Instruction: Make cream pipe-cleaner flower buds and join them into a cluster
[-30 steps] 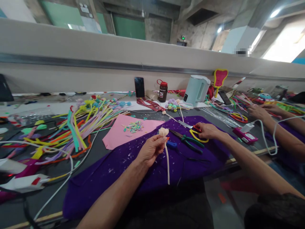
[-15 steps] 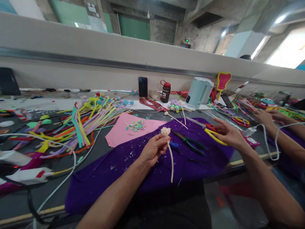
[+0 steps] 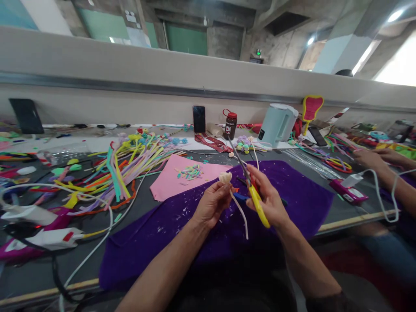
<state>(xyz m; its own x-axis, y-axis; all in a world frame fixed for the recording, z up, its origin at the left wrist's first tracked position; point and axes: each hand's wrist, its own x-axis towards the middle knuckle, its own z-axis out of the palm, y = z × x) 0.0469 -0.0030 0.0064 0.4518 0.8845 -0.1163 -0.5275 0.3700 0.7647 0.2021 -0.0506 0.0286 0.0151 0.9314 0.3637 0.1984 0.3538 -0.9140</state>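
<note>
My left hand (image 3: pixel 212 203) pinches a cream pipe-cleaner flower (image 3: pixel 225 177) just under its fluffy head; the stem curves down to the right over the purple cloth (image 3: pixel 292 195). My right hand (image 3: pixel 268 199) grips yellow-and-red-handled scissors (image 3: pixel 251 186), blades pointing up and away, right beside the flower stem. Both hands hover above the cloth, a few centimetres apart.
A heap of coloured pipe cleaners (image 3: pixel 113 169) lies at left, a pink sheet (image 3: pixel 172 182) with small cut bits behind the cloth. A phone (image 3: pixel 199 118), brown bottle (image 3: pixel 231 124) and pale kettle (image 3: pixel 277 123) stand by the wall. Another person's hands (image 3: pixel 373 158) work at right. Glue guns (image 3: pixel 48 238) and cables lie near left.
My right hand picked the scissors up off the cloth at the right and brought them over to the flower. The left hand kept holding the flower in about the same place.
</note>
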